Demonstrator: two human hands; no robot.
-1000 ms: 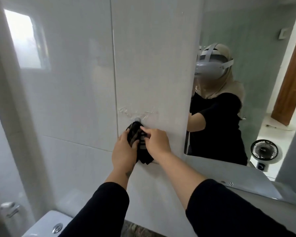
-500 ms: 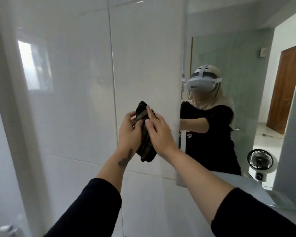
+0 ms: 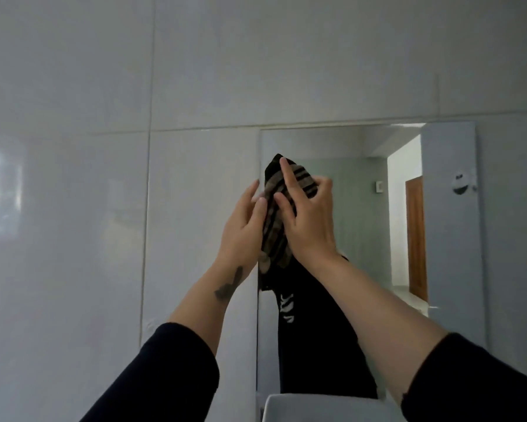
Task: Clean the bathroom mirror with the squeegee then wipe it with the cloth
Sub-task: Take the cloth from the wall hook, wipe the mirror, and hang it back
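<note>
We find the dark striped fabric cloth [image 3: 275, 214] pinched between our left hand [image 3: 240, 229] and right hand [image 3: 309, 220], raised before the frameless wall mirror [image 3: 359, 214]. It looks soft and light; we judge it best bunched mid-fold.

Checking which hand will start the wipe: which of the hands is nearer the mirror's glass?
Right. The right hand overlaps the frameless wall mirror at its left edge, holding the dark striped cloth; the left hand sits just left, over white tile.

Glossy tiles [image 3: 73, 208], striped woven cloth [image 3: 275, 220]
</note>
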